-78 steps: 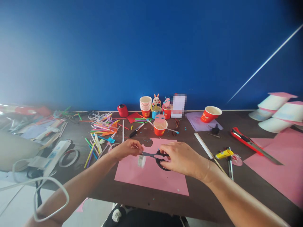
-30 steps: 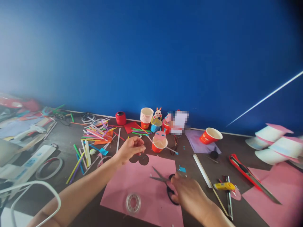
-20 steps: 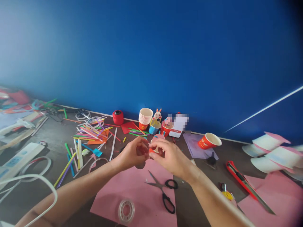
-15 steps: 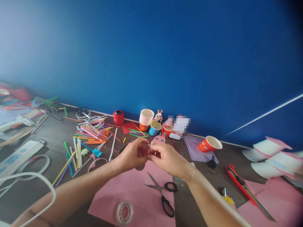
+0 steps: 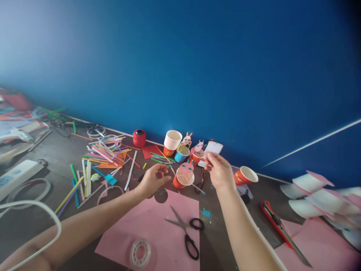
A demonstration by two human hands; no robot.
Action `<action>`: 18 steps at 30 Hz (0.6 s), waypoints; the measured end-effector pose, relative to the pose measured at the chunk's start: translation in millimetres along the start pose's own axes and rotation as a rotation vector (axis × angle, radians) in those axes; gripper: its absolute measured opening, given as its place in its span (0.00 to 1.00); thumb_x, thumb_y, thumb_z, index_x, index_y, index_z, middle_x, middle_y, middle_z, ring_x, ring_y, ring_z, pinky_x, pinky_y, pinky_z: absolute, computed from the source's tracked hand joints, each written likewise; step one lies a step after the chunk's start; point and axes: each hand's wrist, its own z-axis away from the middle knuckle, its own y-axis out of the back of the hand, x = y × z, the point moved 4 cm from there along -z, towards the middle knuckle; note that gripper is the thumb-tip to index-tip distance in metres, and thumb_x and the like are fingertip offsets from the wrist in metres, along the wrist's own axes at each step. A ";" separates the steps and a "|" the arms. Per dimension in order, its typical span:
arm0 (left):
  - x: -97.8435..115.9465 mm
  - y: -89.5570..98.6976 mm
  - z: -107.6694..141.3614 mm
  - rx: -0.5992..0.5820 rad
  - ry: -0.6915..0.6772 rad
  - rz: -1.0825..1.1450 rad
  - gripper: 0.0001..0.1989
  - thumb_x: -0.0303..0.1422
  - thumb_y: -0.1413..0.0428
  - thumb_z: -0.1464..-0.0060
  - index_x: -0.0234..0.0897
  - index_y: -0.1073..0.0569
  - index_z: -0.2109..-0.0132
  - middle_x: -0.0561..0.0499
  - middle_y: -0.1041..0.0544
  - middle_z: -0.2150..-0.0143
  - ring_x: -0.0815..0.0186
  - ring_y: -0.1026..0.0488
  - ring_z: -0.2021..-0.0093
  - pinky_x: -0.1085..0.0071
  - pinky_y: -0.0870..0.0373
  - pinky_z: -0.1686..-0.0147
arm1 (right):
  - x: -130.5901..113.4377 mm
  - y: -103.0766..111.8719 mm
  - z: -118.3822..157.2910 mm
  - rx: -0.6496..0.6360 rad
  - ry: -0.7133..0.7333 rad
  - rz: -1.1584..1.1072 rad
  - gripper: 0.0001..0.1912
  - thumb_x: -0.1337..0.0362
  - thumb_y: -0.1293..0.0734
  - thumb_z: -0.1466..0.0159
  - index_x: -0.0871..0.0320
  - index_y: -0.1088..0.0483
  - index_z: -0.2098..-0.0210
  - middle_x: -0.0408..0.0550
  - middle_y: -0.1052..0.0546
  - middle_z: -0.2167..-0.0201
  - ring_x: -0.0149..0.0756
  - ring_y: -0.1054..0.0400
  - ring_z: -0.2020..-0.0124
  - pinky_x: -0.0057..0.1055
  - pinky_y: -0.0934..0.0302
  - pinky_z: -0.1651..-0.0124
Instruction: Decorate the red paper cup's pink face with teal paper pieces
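Note:
My left hand (image 5: 153, 180) is open, its thumb and fingers apart, just left of a red paper cup (image 5: 180, 183) with a pink face piece standing at its rim. No contact with the cup can be made out. Raised to the right of that cup, my right hand (image 5: 220, 171) has thumb and forefinger pinched together; whatever is between them is too small to name. Its fingertips are in front of a phone (image 5: 214, 147). Below both hands, scissors (image 5: 183, 224) with black handles and a clear tape roll (image 5: 140, 253) lie on a pink paper sheet (image 5: 158, 233).
Behind stand stacked paper cups (image 5: 172, 140), a blue cup (image 5: 182, 155) with a rabbit figure and a red thread spool (image 5: 139, 138). Colourful straws (image 5: 107, 153) are heaped left, near a power strip (image 5: 19, 175). At right are a lone cup (image 5: 246, 175) and a red box cutter (image 5: 278, 224).
My hands have separated. The right moved right and up from the red cup, while the left drew slightly left. The cup with the pink face now shows between them.

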 end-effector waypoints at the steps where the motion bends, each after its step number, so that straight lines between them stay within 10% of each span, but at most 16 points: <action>1: -5.8 -5.0 -3.1 0.005 0.067 0.090 0.18 0.37 0.41 0.59 0.35 0.30 0.60 0.50 0.30 0.65 0.72 0.34 0.73 0.78 0.37 0.79 | 11.1 5.6 -6.1 0.057 -0.056 -0.065 0.12 0.58 0.29 0.54 0.60 0.30 0.74 0.41 0.31 0.80 0.23 0.40 0.81 0.20 0.46 0.81; 8: -15.3 -25.9 -17.2 0.083 0.219 0.412 0.15 0.38 0.39 0.61 0.30 0.27 0.68 0.52 0.31 0.77 0.74 0.36 0.78 0.78 0.37 0.78 | 65.6 1.0 -14.5 -0.015 -0.272 -0.101 0.13 0.59 0.28 0.58 0.60 0.30 0.75 0.40 0.30 0.83 0.26 0.38 0.83 0.24 0.43 0.80; 18: -6.4 -36.8 -28.6 -0.022 0.141 0.313 0.15 0.40 0.41 0.59 0.30 0.29 0.69 0.55 0.32 0.81 0.74 0.37 0.82 0.77 0.38 0.81 | 60.2 -26.1 -13.3 -0.189 -0.185 -0.041 0.15 0.56 0.29 0.55 0.61 0.29 0.74 0.42 0.29 0.81 0.29 0.38 0.79 0.27 0.45 0.75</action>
